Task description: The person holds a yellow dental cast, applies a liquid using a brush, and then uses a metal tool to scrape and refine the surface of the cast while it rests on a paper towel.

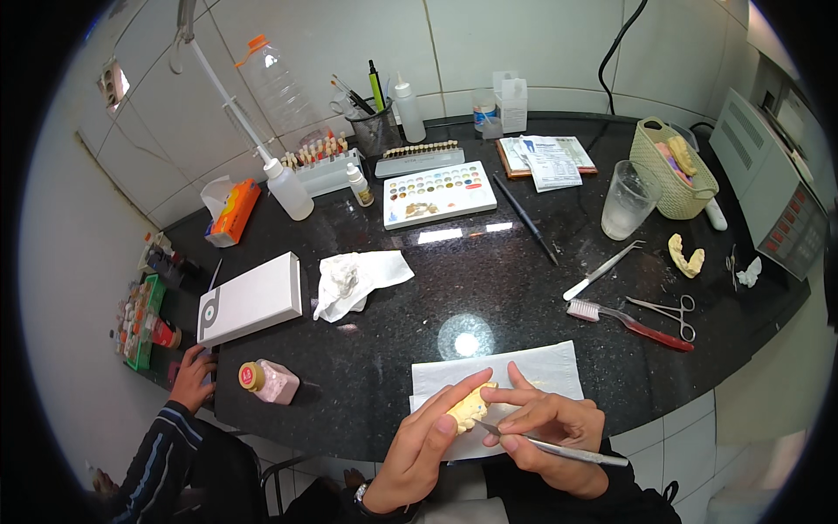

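Fingers of our left hand (428,441) clamp around a small yellow dental cast (469,409), thumb on top and the rest curled under. Fingers of our right hand (550,428) pinch together on a thin metal carving tool (559,449), held like a pen, its tip touching the near edge of the cast. To do this well, we judge that we should keep the cast braced against the left thumb, make short light strokes, and work over the white paper towel (541,367) so crumbs land there. The cast sits just above the towel at the near edge of the black counter (489,279), not resting on it. It looks pale yellow, chunky and matte; finer details are too small to tell. Another person's hand (194,377) rests at the counter's left edge, near a pink bottle (271,381).
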Tool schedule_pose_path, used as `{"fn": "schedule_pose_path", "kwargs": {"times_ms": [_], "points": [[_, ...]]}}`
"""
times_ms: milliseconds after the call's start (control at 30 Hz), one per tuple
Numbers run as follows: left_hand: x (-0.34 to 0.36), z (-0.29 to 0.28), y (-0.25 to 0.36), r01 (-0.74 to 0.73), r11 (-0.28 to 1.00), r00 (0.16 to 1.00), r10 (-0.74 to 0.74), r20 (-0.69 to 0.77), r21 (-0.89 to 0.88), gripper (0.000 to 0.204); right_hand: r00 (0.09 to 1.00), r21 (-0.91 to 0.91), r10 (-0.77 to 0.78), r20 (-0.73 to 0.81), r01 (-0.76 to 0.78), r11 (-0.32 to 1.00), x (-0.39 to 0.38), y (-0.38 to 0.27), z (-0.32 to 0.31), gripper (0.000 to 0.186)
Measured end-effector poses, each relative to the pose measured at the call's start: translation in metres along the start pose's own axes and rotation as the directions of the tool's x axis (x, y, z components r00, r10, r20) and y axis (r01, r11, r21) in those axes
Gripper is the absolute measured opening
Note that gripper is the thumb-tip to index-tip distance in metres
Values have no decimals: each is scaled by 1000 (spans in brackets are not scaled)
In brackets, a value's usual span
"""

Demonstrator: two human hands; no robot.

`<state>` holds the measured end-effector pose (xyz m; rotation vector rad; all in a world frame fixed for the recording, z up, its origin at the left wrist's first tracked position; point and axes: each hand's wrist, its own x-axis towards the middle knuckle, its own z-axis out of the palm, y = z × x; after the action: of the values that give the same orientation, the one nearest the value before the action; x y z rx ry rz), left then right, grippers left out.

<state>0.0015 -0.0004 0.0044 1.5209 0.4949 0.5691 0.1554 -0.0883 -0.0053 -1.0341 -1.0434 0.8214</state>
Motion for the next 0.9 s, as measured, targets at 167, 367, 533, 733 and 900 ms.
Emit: {"fn": "schedule_pose_path", "kwargs": {"times_ms": [167,367,533,733,900], "points": [[0,0,-1,-14,1000,1000,14,-5,23,54,1000,-38,-3,19,3,999,2,-3,0,10],[0,0,-1,1,1000,1000,-1,-2,-5,54,998,-11,33,45,-33,999,3,-2,-1,9],[2,-1,0,-3,1000,1000,3,15,-15,55,998,31,68,15,-69,997,2,-5,0,8],[0,-1,0,11,998,1000,-11,7,-57,55,999,-3,50,14,-50,999,3,-8,2,9],[-1,-1,-1,-13,1000,1000,13,-8,-24,53,999,-40,16,47,-14,999,2,-6,0,9]]}}
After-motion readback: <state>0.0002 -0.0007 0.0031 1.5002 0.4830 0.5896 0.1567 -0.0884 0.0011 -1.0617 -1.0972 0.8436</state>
